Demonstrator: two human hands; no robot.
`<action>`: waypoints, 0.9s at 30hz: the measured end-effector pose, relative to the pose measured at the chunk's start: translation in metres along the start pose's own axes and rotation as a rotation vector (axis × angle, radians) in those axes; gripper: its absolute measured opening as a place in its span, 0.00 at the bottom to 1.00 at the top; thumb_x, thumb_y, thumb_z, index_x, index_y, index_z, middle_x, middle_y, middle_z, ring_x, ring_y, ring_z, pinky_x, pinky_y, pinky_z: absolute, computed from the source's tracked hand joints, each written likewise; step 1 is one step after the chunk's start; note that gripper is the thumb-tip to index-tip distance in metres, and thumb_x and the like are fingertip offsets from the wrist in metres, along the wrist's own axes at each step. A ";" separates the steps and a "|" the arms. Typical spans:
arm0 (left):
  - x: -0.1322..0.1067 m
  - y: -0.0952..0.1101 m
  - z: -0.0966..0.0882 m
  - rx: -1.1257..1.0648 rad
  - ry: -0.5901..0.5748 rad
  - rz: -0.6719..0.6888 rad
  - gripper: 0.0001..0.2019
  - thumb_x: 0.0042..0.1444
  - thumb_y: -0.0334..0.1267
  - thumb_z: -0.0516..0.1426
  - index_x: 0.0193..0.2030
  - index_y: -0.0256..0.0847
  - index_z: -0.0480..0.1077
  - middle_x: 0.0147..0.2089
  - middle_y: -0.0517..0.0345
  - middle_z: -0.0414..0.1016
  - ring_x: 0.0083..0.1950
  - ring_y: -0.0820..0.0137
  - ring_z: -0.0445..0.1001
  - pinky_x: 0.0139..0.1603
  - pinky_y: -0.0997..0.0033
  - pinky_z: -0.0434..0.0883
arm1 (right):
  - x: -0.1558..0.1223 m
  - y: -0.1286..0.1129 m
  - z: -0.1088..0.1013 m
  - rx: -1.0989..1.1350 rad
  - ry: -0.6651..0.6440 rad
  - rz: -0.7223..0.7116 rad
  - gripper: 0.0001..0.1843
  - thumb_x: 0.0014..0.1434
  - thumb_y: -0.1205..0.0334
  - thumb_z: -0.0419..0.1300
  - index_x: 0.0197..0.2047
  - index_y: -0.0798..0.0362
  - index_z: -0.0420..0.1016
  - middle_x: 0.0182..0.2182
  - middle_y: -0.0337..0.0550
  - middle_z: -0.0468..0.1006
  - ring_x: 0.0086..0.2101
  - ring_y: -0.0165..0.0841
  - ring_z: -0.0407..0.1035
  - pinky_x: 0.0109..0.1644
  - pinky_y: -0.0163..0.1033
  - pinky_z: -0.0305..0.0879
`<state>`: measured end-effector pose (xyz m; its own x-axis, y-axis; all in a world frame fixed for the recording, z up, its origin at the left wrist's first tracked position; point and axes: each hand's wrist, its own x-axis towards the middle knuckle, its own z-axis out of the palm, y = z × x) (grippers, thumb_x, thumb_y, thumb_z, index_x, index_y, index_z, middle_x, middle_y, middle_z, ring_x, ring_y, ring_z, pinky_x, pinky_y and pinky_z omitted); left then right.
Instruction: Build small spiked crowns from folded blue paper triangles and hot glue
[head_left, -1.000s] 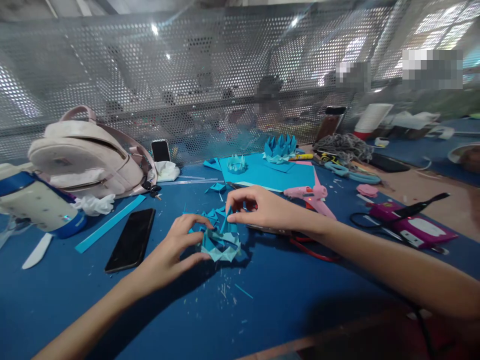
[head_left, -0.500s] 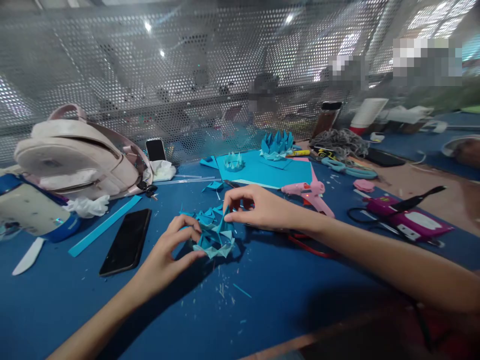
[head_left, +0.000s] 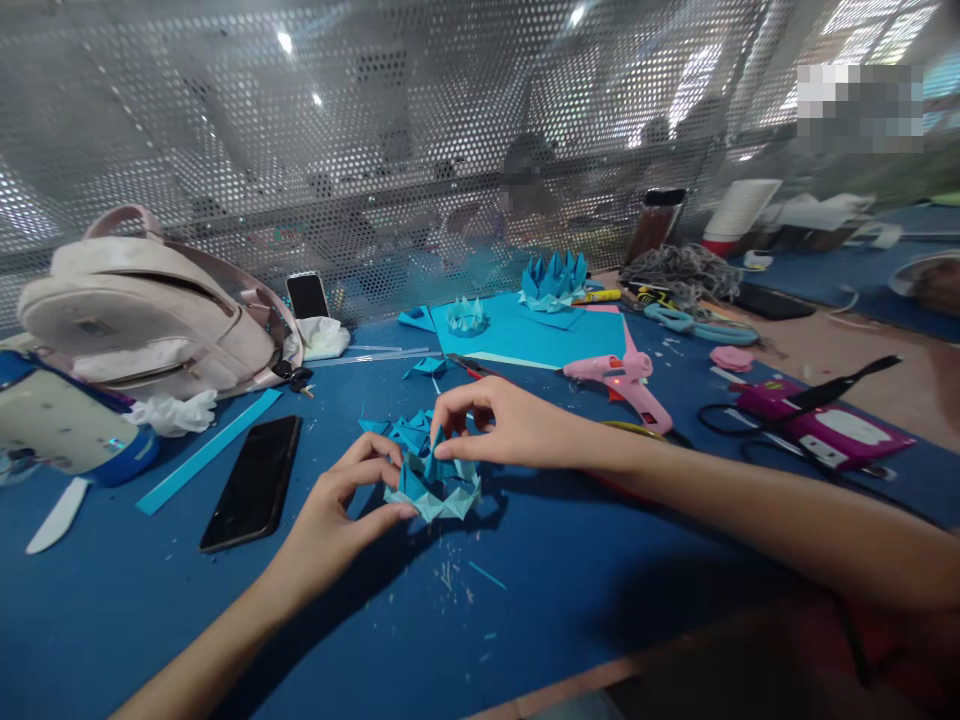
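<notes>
Smartphone (head_left: 251, 483) lies left of the pale-blue paper ring (head_left: 431, 507), which sits on the table (head_left: 525, 600). The left hand (head_left: 352, 495) pinches the ring's left side; squeezing too firmly could crush its folds. The right hand (head_left: 495, 425) pinches a blue folded piece (head_left: 433, 465) at the ring, which uneven pressure might tilt. Right of the ring, a careless forearm (head_left: 750, 510) could knock the pink glue gun (head_left: 619, 372).

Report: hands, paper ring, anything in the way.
Left hand holding pale paper ring. Right hand pinching blue folded piece at ring. Other blue pieces close behind.
</notes>
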<state>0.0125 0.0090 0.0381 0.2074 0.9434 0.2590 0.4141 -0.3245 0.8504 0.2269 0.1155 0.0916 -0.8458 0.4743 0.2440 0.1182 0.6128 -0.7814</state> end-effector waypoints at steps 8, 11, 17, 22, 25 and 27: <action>0.001 0.000 0.001 -0.012 0.006 -0.022 0.09 0.57 0.39 0.63 0.30 0.41 0.68 0.44 0.56 0.65 0.48 0.65 0.67 0.51 0.65 0.62 | 0.000 0.005 0.005 0.081 -0.059 0.034 0.07 0.53 0.63 0.66 0.28 0.56 0.75 0.25 0.36 0.75 0.27 0.26 0.64 0.31 0.32 0.59; 0.001 0.002 0.001 -0.009 0.011 -0.023 0.10 0.56 0.40 0.63 0.30 0.40 0.68 0.44 0.55 0.65 0.47 0.65 0.67 0.50 0.65 0.62 | 0.001 0.007 0.006 0.120 -0.076 0.064 0.08 0.53 0.61 0.67 0.28 0.56 0.75 0.25 0.36 0.74 0.27 0.27 0.65 0.31 0.32 0.59; 0.001 0.003 0.001 0.001 0.011 -0.029 0.11 0.57 0.41 0.63 0.29 0.40 0.67 0.43 0.55 0.65 0.47 0.64 0.67 0.50 0.65 0.62 | 0.001 0.008 0.008 0.151 -0.096 0.090 0.08 0.52 0.61 0.67 0.28 0.56 0.75 0.24 0.36 0.74 0.28 0.27 0.66 0.33 0.32 0.61; 0.000 0.002 0.001 -0.014 -0.006 -0.042 0.09 0.57 0.38 0.62 0.30 0.41 0.67 0.44 0.56 0.65 0.48 0.65 0.66 0.51 0.65 0.60 | 0.000 0.007 0.009 0.164 -0.087 0.105 0.08 0.51 0.60 0.67 0.27 0.56 0.75 0.24 0.36 0.73 0.28 0.27 0.66 0.32 0.32 0.60; -0.001 0.002 0.001 -0.020 -0.002 -0.047 0.09 0.57 0.38 0.62 0.30 0.41 0.67 0.44 0.56 0.65 0.48 0.65 0.66 0.51 0.65 0.61 | 0.000 0.007 0.009 0.173 -0.087 0.114 0.09 0.51 0.60 0.67 0.27 0.57 0.75 0.23 0.36 0.73 0.27 0.27 0.66 0.31 0.32 0.60; 0.000 0.002 0.001 -0.018 0.003 -0.048 0.08 0.57 0.37 0.62 0.30 0.40 0.67 0.44 0.56 0.65 0.48 0.65 0.66 0.50 0.65 0.61 | 0.000 0.008 0.009 0.179 -0.090 0.121 0.09 0.51 0.60 0.67 0.27 0.57 0.75 0.23 0.36 0.73 0.27 0.27 0.66 0.31 0.32 0.59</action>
<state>0.0139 0.0082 0.0389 0.1846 0.9581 0.2188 0.4073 -0.2772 0.8702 0.2237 0.1144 0.0805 -0.8751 0.4741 0.0968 0.1338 0.4292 -0.8932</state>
